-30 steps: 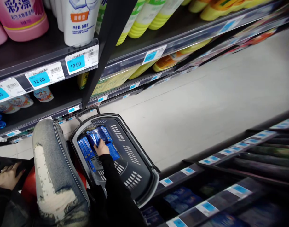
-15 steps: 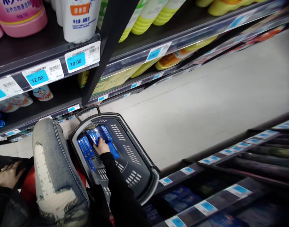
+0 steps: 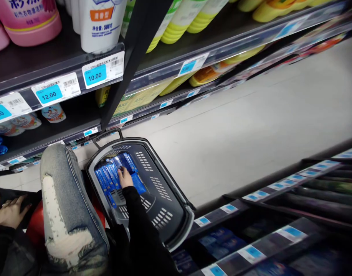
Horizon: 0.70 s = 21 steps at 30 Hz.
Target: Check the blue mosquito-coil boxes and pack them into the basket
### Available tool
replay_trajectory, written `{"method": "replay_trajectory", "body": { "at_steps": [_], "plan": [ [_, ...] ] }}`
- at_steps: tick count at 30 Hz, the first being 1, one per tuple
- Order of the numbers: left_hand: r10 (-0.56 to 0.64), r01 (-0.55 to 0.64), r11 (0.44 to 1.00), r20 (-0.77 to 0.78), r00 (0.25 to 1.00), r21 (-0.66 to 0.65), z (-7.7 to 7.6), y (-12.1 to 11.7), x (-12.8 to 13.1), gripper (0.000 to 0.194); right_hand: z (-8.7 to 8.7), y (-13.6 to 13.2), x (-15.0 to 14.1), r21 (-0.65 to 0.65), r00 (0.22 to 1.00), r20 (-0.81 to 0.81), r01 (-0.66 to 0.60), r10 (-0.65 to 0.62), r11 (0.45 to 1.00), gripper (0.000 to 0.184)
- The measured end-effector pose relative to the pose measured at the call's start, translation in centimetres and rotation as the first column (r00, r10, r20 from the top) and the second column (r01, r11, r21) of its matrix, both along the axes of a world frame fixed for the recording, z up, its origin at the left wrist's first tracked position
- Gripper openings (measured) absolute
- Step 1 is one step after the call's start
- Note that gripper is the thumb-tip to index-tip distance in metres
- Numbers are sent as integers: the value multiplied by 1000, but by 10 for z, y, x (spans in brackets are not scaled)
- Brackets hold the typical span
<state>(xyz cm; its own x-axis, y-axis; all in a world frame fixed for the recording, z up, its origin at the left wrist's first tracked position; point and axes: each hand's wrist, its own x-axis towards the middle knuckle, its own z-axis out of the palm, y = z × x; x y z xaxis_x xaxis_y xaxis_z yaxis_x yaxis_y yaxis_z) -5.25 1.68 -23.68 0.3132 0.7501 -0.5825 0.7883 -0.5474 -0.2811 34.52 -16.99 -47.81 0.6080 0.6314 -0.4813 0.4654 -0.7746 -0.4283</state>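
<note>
My right hand (image 3: 125,178) reaches down into a dark grey shopping basket (image 3: 176,191), its fingers apart beside a row of slim blue boxes (image 3: 108,174). No box shows clearly in its grip, and the fingertips are close to or touching the boxes. More blue packs (image 3: 139,184) lie to the right of the hand, at the basket's bottom. My left hand (image 3: 11,211) rests open on dark cloth at the far left, fingers spread, holding nothing.
A knee in ripped jeans (image 3: 69,199) is left of the basket. Shelves carry a pink bottle (image 3: 32,23), a white bottle (image 3: 102,27) and yellow-green bottles (image 3: 176,30). A pale floor aisle (image 3: 222,126) runs rightward. Lower right, another shelf (image 3: 268,237) has price tags.
In the basket, my right hand has shifted slightly right and its fingers have come off a blue box, which now stands in the row. My left hand stays still.
</note>
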Motion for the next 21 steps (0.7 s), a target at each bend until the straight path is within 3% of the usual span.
{"method": "replay_trajectory", "body": {
  "at_steps": [4,8,13,21],
  "plan": [
    [-17,17,1000,-22,1000,-2,-1,0,-2,45,-21,2,36,-128,992,42,120,-116,985,37],
    [-23,24,1000,-47,999,20,-1,-1,-1,46,-44,3,58,-253,987,72,155,-141,955,40],
    [-30,32,999,-90,995,21,-2,0,2,50,-64,3,62,-328,989,125,122,-84,937,55],
    [-21,22,1000,-165,986,2,-6,-1,-6,49,-77,14,57,-444,992,123,38,19,895,37]
  ]
}}
